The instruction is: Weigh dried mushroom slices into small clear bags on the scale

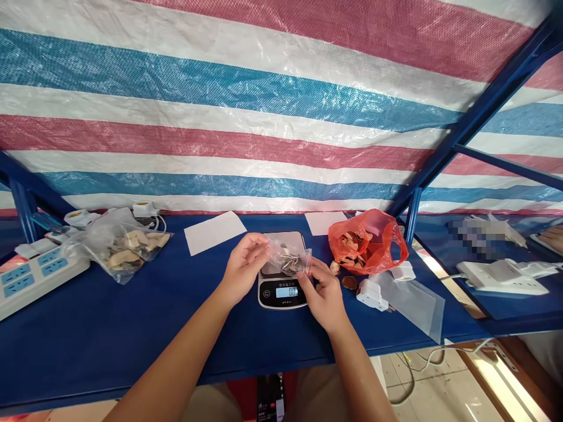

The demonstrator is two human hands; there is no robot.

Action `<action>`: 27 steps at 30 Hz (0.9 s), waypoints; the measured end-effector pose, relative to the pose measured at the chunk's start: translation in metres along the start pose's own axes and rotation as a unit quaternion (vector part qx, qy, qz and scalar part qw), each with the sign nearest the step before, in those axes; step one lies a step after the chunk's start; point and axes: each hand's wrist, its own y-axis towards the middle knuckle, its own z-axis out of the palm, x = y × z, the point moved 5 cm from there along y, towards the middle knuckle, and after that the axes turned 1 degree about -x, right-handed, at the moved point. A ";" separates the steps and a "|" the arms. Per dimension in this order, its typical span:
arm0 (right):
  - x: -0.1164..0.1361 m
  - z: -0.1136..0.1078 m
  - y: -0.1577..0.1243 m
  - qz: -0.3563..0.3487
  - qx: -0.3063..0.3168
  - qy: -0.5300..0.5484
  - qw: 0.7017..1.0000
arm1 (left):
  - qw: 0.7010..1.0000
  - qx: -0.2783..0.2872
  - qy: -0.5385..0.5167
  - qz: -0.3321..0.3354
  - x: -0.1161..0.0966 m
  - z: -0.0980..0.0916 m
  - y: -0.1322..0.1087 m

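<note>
Through the head camera I have both hands above the digital kitchen scale (267,300): the left hand (246,265) pinches the left end of a small clear plastic bag (291,261), and the right hand (326,298) pinches its right end between thumb and fingers. The bag is over the scale's plate; whether it touches there, I cannot tell, but the display (287,292) seems to read zero. I judge that the step in hand is the handling of this bag by its edges; the pieces inside are not clear to me. Right of the scale, a red plastic bag (387,253) holds brown pieces; well to its left lies a larger clear bag (127,249) with pale slices. The next move, I think, calls for gentle, level pinches, because the film looks thin.
</note>
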 end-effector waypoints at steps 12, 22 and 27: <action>0.002 0.008 -0.006 -0.056 0.063 -0.096 0.992 | 0.942 0.102 0.298 0.114 -0.002 0.018 -0.010; 0.003 0.006 -0.004 -0.049 0.070 -0.106 0.991 | 0.935 0.115 0.317 0.107 -0.002 0.016 -0.010; 0.005 0.012 -0.005 -0.057 0.083 -0.091 0.991 | 0.937 0.130 0.307 0.103 0.002 0.019 -0.011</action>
